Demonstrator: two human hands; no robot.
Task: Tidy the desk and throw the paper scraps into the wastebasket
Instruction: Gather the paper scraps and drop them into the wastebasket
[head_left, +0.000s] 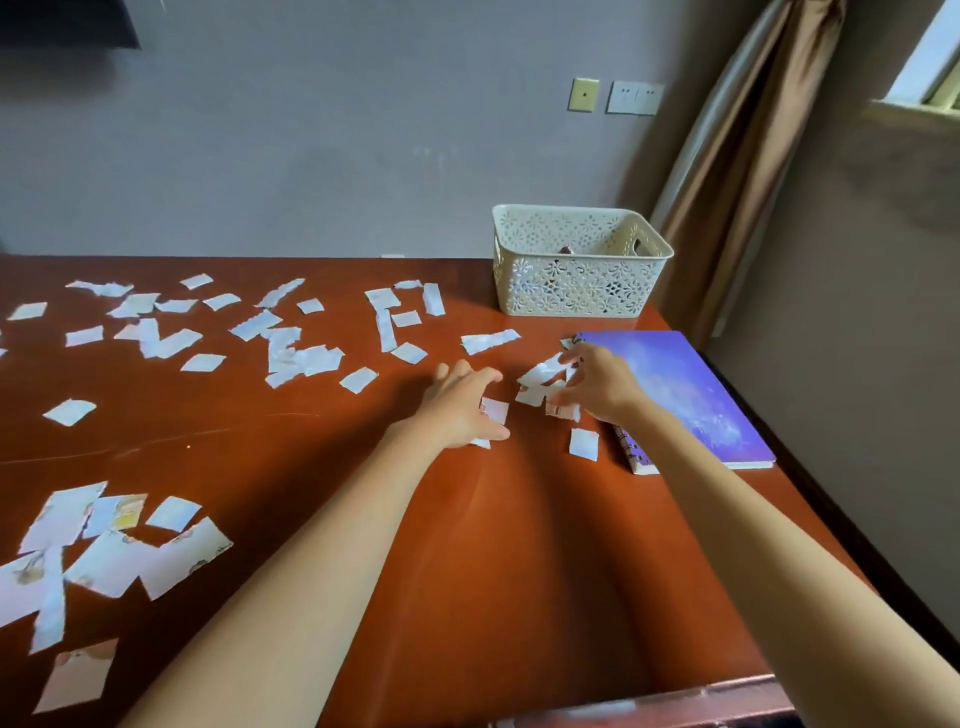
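At the bottom of the frame two bare forearms reach up and away across the reddish-brown desk (519, 571), whose near edge shows at the lower right. To the lower left lie the largest torn pieces (119, 551), printed and overlapping, well apart from the hands. Higher, near the middle of the frame, the left hand (460, 408) rests palm down with its fingers (485, 376) spread and curled over a small white scrap (494, 409), touching it but not clamped on it. Just to its right, the right hand (597, 384) hovers over a small cluster of scraps (543, 382), fingers apart and bent like a rake; whether any scrap is pinched cannot be told. One loose square (584, 444) lies just below that hand, beside the spiral edge of a purple notebook (685, 389) that sits along the desk's right edge. The step in hand looks like gathering the nearby scraps into a heap between the two hands; almost nothing appears cleared yet. The next move likely calls for drawing both hands together to scoop the heap, then lifting it without shedding pieces. Further up and to the left, many more scraps (280, 338) are strewn across the desk toward the wall. At the far right corner stands a cream perforated basket (576, 280), presumably the wastebasket, with open desk between it and the hands. The right edge is close behind the notebook, so sweeping that way risks pushing scraps off.
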